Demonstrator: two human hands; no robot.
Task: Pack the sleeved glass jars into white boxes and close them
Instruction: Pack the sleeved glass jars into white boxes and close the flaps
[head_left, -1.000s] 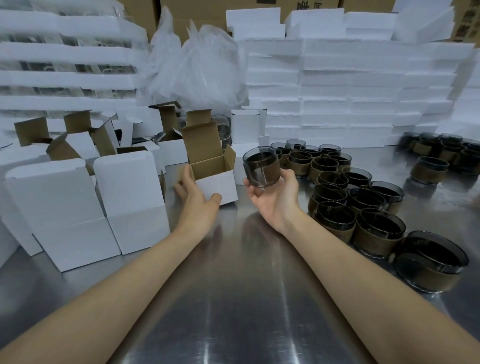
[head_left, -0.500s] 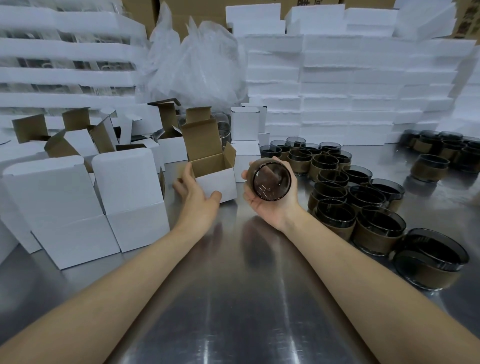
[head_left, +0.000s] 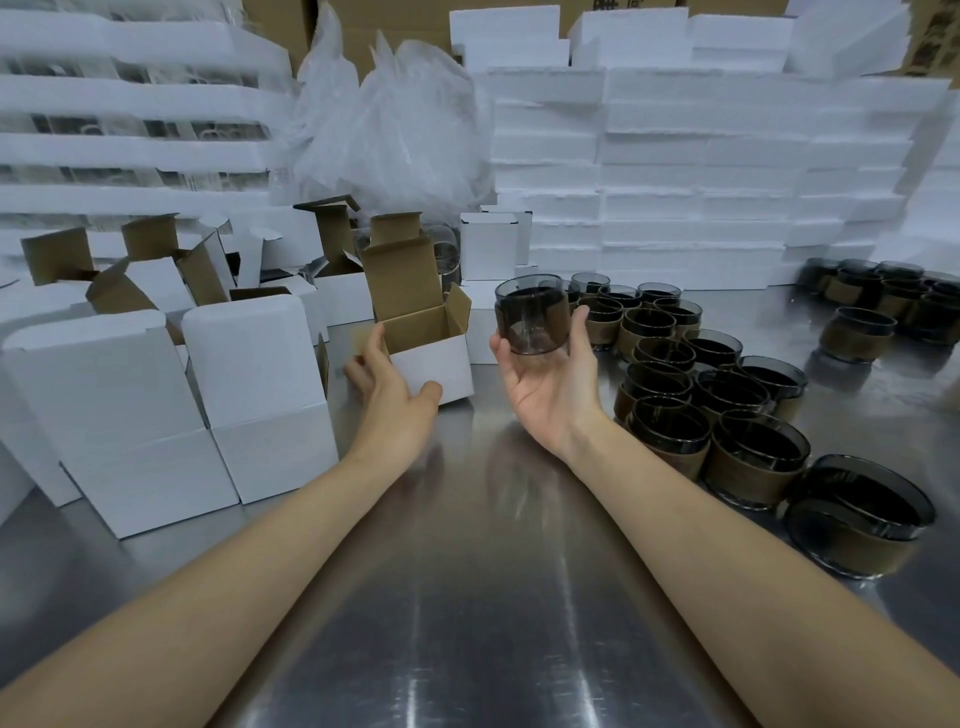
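Observation:
My right hand (head_left: 545, 382) holds a smoky glass jar (head_left: 530, 314) with a brown sleeve upright, fingers curled round it, just right of an open white box (head_left: 434, 364). My left hand (head_left: 392, 387) grips that box at its near left corner, thumb on the front face. The box's brown lid flap stands up behind the opening. Several more sleeved jars (head_left: 675, 374) stand in a cluster on the steel table at the right.
Two closed white boxes (head_left: 208, 405) stand at the left, with several open ones behind them. Stacks of white foam trays (head_left: 701, 156) and a plastic bag (head_left: 395, 124) line the back. Another jar group (head_left: 883, 301) sits far right.
My right hand has turned the jar from lying on its side, mouth towards me, back to upright. My left hand stays on the box.

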